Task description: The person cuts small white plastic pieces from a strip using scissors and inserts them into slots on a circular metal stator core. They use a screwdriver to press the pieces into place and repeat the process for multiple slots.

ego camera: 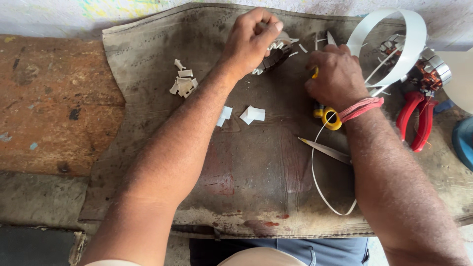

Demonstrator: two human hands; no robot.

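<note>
At the upper middle of the frame, the left hand (253,37) curls closed over a dark round slotted metal core (274,55) lined with white strips. The right hand (336,76), fisted just right of it, grips a yellow-handled tool (327,116).

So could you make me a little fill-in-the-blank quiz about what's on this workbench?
1. The pliers beside the right hand have ___ handles.
2. The left hand grips a ring-shaped ___ core.
3. The scissors have ___ handles.

Missing: red; metal; yellow
</note>
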